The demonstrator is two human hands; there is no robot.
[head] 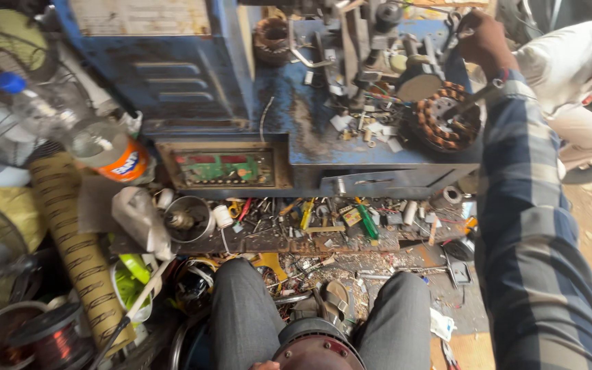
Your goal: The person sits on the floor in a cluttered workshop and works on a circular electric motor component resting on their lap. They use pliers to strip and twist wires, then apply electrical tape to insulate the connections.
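My right hand [481, 41] is stretched out in a plaid sleeve to the far right of a blue machine top [289, 116]. Its fingers curl among the metal parts there, and what they hold is hidden. Just below the hand lies a round stator with copper windings [447, 120], with a thin metal rod [471, 101] across it. Only a sliver of my left hand [266, 365] shows at the bottom edge, resting on a round dark motor housing [316, 348] between my knees.
A cluttered tray of screwdrivers, scraps and small parts [330, 226] runs under the machine. At the left are a clear plastic bottle with an orange label [107, 154], a patterned roll [77, 247] and a copper wire spool [53, 339]. Another person in a white shirt [570, 58] sits at top right.
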